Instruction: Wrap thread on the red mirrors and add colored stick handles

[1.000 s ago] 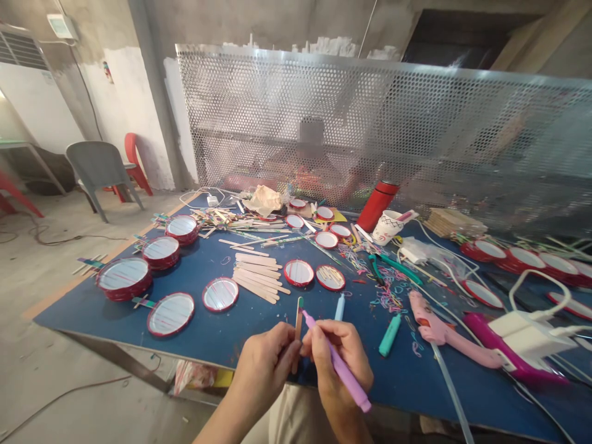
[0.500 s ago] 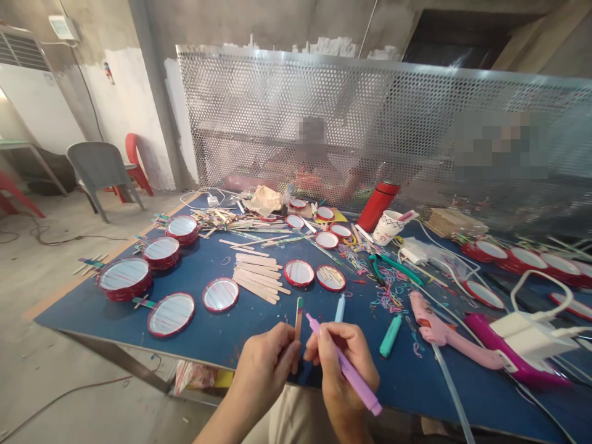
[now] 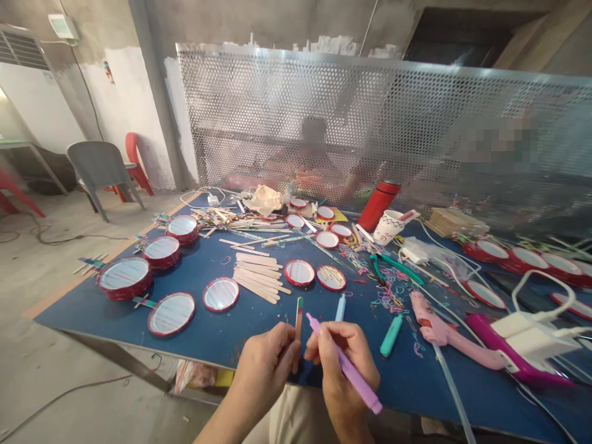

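Near the table's front edge, my left hand pinches a wooden craft stick upright; its tip is coloured green with a dark band below. Just to its right, my right hand is closed around a purple marker, whose narrow end points toward the stick without touching it. A light blue marker shows behind the right hand, its lower part hidden. Farther right a teal marker lies on the table. Plain craft sticks are fanned out beyond my hands.
Red-rimmed round pieces lie around the blue table, some stacked at left. A pink glue gun, green pliers, white chargers and cables occupy the right. A red bottle and paper cup stand before a perforated metal screen.
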Demonstrator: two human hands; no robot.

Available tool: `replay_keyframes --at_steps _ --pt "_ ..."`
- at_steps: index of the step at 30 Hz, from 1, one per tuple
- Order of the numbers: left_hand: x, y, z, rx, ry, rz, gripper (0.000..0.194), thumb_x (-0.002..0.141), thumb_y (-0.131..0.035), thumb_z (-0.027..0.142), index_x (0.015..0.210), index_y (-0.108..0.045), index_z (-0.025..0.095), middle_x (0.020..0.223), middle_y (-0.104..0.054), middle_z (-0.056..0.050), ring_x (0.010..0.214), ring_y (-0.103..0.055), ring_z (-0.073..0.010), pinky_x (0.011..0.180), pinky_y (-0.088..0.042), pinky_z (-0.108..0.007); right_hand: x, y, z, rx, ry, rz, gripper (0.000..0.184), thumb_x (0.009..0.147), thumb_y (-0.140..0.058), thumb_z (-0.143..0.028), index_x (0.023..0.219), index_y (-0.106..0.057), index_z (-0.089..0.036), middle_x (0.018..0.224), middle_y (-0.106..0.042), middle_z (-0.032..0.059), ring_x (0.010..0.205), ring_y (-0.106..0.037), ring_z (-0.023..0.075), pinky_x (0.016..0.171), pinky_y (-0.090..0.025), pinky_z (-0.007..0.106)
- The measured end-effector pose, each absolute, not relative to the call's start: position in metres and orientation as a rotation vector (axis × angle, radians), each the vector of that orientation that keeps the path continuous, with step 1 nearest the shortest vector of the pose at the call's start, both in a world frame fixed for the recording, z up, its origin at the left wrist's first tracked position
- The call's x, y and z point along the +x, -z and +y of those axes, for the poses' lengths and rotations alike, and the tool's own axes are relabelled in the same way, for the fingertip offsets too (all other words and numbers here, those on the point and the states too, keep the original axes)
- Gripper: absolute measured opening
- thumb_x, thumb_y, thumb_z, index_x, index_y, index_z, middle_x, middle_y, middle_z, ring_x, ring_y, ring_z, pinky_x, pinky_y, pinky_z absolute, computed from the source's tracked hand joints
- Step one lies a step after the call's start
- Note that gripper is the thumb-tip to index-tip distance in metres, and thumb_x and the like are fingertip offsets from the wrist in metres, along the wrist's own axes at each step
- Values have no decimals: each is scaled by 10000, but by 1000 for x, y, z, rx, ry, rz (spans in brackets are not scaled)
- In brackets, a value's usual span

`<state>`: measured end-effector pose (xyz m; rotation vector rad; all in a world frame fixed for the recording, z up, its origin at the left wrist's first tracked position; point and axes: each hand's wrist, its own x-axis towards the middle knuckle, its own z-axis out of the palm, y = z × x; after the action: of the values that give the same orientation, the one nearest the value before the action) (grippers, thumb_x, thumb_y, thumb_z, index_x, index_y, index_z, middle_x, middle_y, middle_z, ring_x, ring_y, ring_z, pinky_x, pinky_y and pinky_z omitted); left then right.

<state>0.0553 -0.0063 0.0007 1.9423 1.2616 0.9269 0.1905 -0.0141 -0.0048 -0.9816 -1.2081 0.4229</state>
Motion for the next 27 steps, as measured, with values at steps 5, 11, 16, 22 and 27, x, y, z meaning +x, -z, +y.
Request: replay_keyframes --at_steps 5,11,16,22,27 --pt "55 -1 -7 1943 -955 1261 199 987 -470 179 834 -595 212 638 -729 12 570 -691 -137 578 -451 -174 191 6 -15 -983 -448 -1241 84 983 -634 -252 904 -637 -224 652 -716 -33 491 -655 109 483 -535 183" --pt "55 0 -8 1944 -958 1245 194 987 -471 178 843 -596 213 646 -734 12 571 -692 -133 576 -455 -168 191 6 -16 -963 -444 -1248 70 982 -625 -234 914 -639 -227 640 -704 -46 493 -659 104 494 -536 175" --pt "56 0 -8 1954 -958 1265 214 991 -449 197 829 -588 210 624 -722 6 558 -681 -137 568 -450 -176 191 6 -15 -984 -429 -1235 82 994 -613 -231 914 -632 -226 639 -698 -51 490 -656 99 486 -529 170" --pt "55 0 -9 1959 -955 1270 205 988 -452 190 821 -570 215 638 -728 5 570 -688 -137 568 -446 -175 191 6 -16 -976 -435 -1245 83 994 -617 -251 914 -631 -231 655 -695 -52 496 -654 96 488 -530 170" --pt "54 3 -8 1957 -947 1243 202 1002 -465 194 836 -578 218 653 -733 13 583 -696 -131 582 -457 -168 189 6 -17 -991 -457 -1204 80 986 -629 -258 912 -642 -228 655 -712 -45 512 -665 102 500 -531 179"
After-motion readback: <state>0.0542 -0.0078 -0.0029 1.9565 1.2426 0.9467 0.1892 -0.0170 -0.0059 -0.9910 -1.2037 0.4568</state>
